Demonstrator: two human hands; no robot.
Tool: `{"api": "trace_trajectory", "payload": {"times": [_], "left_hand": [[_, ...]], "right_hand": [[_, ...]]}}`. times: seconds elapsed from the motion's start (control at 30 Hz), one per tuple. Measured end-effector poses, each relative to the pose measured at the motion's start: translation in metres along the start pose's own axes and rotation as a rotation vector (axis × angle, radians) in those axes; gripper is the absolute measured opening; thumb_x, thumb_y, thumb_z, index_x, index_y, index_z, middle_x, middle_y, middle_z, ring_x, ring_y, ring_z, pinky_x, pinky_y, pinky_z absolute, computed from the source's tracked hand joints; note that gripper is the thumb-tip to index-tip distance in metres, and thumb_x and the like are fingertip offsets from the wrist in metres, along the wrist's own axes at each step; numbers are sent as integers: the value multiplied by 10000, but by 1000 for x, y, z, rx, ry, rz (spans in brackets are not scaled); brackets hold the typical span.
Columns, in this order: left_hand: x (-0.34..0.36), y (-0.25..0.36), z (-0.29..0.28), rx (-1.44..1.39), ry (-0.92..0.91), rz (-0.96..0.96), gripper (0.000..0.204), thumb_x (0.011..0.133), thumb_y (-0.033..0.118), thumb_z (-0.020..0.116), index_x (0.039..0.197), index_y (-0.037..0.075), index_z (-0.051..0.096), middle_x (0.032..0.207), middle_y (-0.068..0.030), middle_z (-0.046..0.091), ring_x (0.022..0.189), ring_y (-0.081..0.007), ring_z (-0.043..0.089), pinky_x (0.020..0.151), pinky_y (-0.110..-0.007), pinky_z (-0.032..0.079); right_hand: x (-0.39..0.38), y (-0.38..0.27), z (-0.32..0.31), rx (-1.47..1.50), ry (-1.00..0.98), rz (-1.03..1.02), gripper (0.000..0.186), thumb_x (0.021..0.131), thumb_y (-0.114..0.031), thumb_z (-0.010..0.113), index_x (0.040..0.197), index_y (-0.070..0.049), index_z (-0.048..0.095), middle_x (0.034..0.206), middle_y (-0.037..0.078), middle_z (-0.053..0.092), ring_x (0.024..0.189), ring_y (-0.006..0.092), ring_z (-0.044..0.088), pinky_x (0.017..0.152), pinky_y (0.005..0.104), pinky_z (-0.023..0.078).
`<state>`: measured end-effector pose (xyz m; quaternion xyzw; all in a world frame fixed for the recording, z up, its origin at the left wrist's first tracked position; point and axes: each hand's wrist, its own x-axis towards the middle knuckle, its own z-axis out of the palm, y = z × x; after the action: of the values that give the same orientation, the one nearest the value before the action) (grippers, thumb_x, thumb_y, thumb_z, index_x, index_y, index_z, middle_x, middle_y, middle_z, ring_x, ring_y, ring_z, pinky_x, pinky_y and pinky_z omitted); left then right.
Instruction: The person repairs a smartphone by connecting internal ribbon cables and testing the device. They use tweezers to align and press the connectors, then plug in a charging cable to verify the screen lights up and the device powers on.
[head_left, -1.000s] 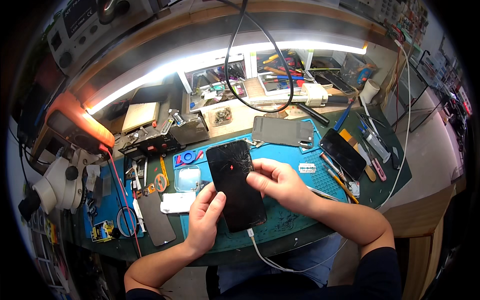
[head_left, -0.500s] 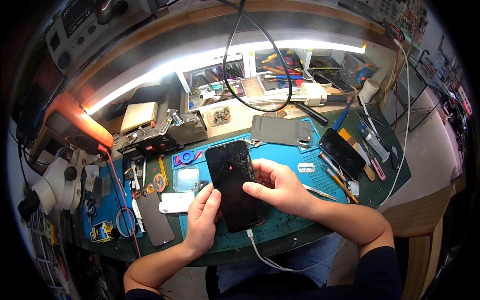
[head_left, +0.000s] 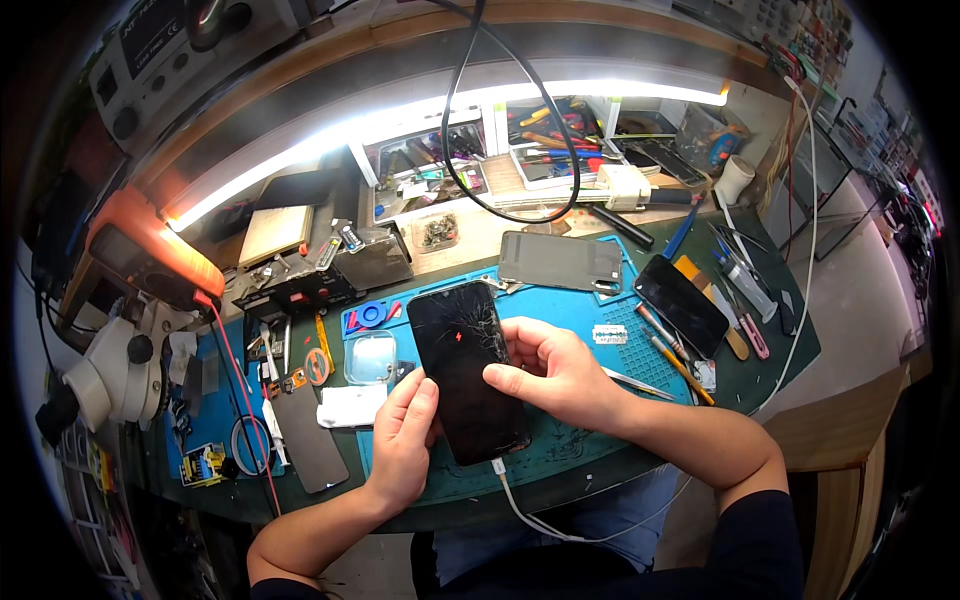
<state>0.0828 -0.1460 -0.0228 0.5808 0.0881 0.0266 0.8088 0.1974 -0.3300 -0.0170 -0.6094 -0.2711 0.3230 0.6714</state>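
Observation:
A black smartphone with a cracked screen is held between my two hands above the blue work mat. A small red lightning-bolt mark glows on its dark display, and the cracks spread from the top right corner. My left hand grips the lower left edge, thumb along the side. On the right edge, my right hand has its thumb over the front glass and its other fingers partly hidden behind. From the phone's bottom end hangs a white charging cable, plugged in.
Beyond the phone lies a grey phone panel. Another black phone sits to the right among tweezers, brushes and a razor blade. Leftward are a clear plastic box, an orange multimeter and a microscope. A black cable loop hangs overhead.

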Motion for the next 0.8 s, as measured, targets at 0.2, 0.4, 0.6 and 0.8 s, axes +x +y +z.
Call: {"api": "trace_trajectory", "payload": {"times": [0.2,0.4,0.6,0.8], "left_hand": [[0,-1,-2,-6,-20,-5,329,1084,244,438,1314,37,550,910,76,570,729,15,478,631,-159,392],[-1,1,-1,-38,-35,0,344,1087,235,431,1336,20,528,1047,22,624,880,-26,577,757,-198,483],[-2,5,3,-53,-10,-9,330,1084,230,439,1326,29,537,1054,21,626,886,-31,577,760,-202,485],[-1,1,3,-55,72,-51,147,1060,231,503,1072,112,590,876,80,533,751,-10,500,651,-189,423]], "right_hand": [[2,9,3,24,65,-126,322,946,-167,688,1206,5,611,936,11,694,799,37,581,696,222,479],[1,7,3,12,39,-82,338,955,-149,677,1238,11,583,1011,33,687,873,55,602,768,235,495],[1,4,7,55,58,-107,318,943,-151,686,1211,2,608,964,29,699,815,46,591,732,233,500],[1,7,0,8,-13,-56,339,976,-116,647,1280,2,553,1097,23,657,981,71,609,867,246,504]]}}
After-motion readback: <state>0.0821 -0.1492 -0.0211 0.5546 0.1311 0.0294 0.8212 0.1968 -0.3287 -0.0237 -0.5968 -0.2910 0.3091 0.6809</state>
